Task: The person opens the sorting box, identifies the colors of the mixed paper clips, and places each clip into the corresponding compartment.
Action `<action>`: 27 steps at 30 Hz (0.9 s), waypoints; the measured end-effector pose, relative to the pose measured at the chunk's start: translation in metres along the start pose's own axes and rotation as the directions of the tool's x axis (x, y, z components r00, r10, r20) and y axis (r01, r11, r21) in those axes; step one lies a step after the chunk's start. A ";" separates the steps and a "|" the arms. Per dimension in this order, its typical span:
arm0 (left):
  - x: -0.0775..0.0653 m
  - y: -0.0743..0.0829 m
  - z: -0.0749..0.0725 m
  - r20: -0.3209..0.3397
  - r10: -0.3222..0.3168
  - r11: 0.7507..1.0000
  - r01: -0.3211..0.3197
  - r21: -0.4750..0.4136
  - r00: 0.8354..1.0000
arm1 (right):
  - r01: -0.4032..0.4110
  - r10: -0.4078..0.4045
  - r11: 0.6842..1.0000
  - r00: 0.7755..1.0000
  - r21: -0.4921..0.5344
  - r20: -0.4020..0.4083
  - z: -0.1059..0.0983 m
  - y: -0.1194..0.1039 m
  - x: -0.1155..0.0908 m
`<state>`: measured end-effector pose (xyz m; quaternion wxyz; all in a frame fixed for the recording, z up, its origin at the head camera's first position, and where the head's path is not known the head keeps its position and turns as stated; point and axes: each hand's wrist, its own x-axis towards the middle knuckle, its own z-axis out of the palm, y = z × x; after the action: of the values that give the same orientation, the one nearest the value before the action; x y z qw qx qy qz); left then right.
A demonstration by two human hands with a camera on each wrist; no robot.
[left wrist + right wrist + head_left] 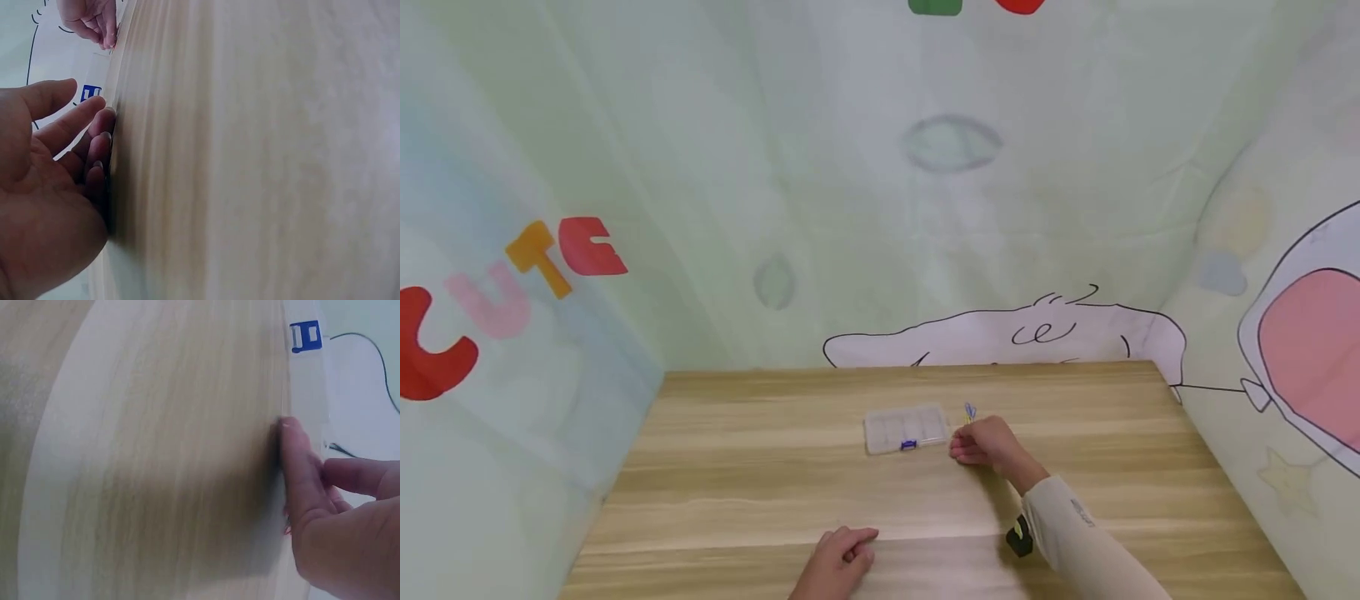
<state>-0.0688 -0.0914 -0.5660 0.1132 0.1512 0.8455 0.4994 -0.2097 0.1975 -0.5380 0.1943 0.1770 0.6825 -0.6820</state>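
Head view: the small coloured pieces lie just beside the clear box, near its three o'clock. At their five o'clock, our right hand has thumb and fingers close together; we cannot tell whether they pinch one. Our left hand holds nothing, fingers loosely apart, at the box's seven o'clock. We judge this step as picking among the pieces; next calls for a fine fingertip grip.

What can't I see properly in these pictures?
Right hand: anything pinched is hidden by its fingers, head view.
Coloured bits: too small to name, head view.
Box: contents too small and blurred, head view.
Left hand: arm cut off by bottom edge, head view.
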 end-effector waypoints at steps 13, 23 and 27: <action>0.005 0.000 0.002 -0.011 -0.013 1.000 0.013 0.015 1.000 | 0.263 -0.319 0.912 0.937 -0.316 -0.141 0.005 -0.003 0.000; 0.005 -0.004 -0.003 0.000 0.040 0.999 -0.040 0.021 0.999 | 0.416 -0.655 -0.091 0.659 -0.905 0.369 0.043 0.003 -0.005; 0.004 -0.008 -0.002 0.040 0.022 0.999 -0.023 0.022 0.999 | 0.420 -0.661 -0.097 0.650 -0.902 0.374 0.049 0.009 -0.002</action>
<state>-0.0740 -0.0953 -0.5728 0.1225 0.1719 0.8469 0.4881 -0.2024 0.1490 -0.5447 -0.1051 -0.2137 0.9668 -0.0929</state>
